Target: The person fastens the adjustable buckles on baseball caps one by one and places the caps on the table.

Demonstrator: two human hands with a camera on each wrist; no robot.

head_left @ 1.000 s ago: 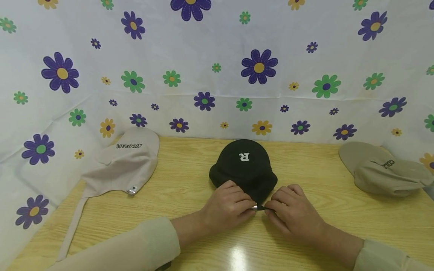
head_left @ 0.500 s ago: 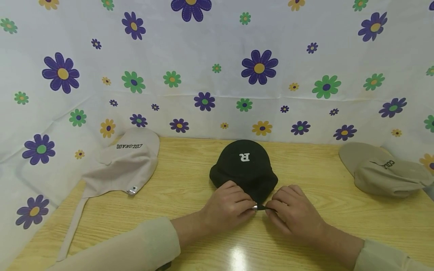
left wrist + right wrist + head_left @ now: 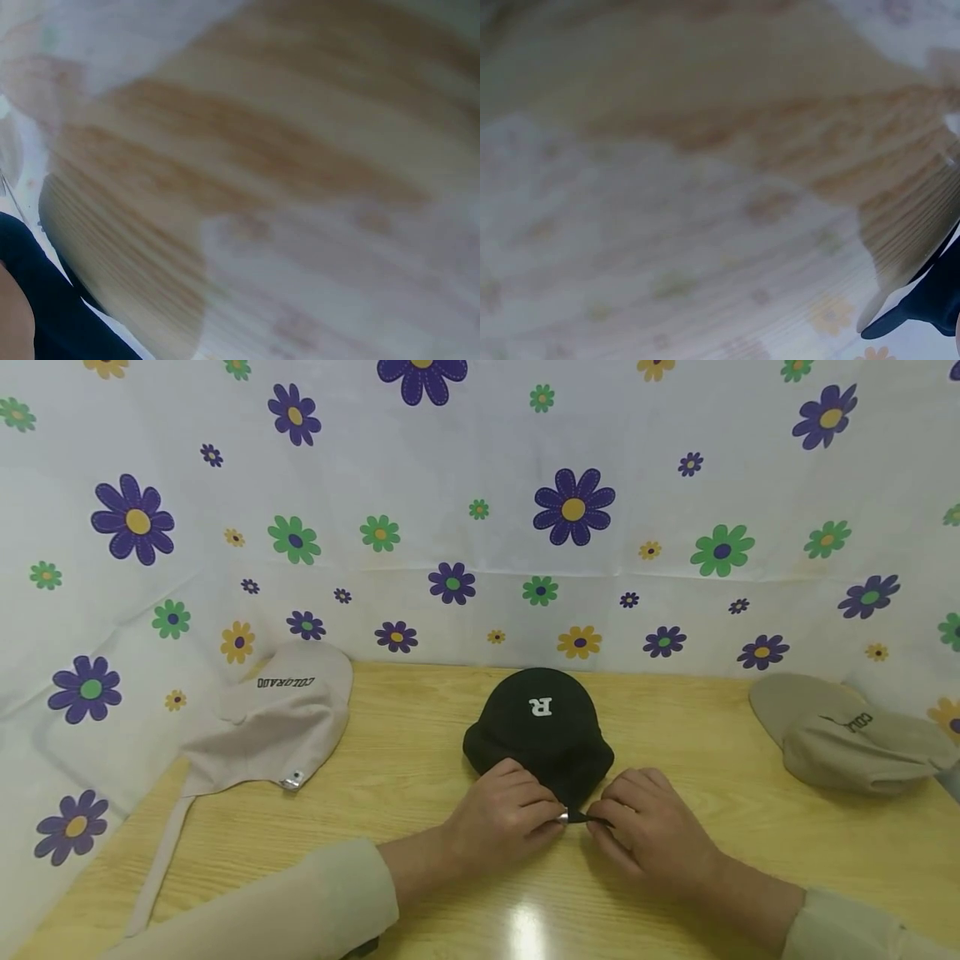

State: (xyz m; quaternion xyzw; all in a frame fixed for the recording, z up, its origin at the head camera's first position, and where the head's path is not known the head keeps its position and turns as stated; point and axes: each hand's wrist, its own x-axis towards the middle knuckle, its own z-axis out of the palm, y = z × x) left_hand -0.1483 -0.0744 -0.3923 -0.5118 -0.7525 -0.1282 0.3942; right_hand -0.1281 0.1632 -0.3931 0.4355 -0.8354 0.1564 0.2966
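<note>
A black baseball cap (image 3: 542, 739) with a white letter R sits on the wooden table, mid-view in the head view. At its near edge my left hand (image 3: 498, 814) pinches the strap beside a small silver buckle (image 3: 563, 817). From the other side my right hand (image 3: 652, 827) pinches the thin black strap (image 3: 577, 817) between thumb and fingers. The fingertips are partly hidden behind the hands. Both wrist views show mostly blurred table; a dark shape (image 3: 45, 292) lies at the left wrist view's corner and another dark shape (image 3: 922, 304) at the right wrist view's edge.
On the left of the table (image 3: 405, 710) lies a pale beige cap (image 3: 285, 727) with its long strap (image 3: 161, 864) hanging toward the near side. A khaki cap (image 3: 847, 735) rests at the right. Behind stands a white flowered cloth (image 3: 495, 435).
</note>
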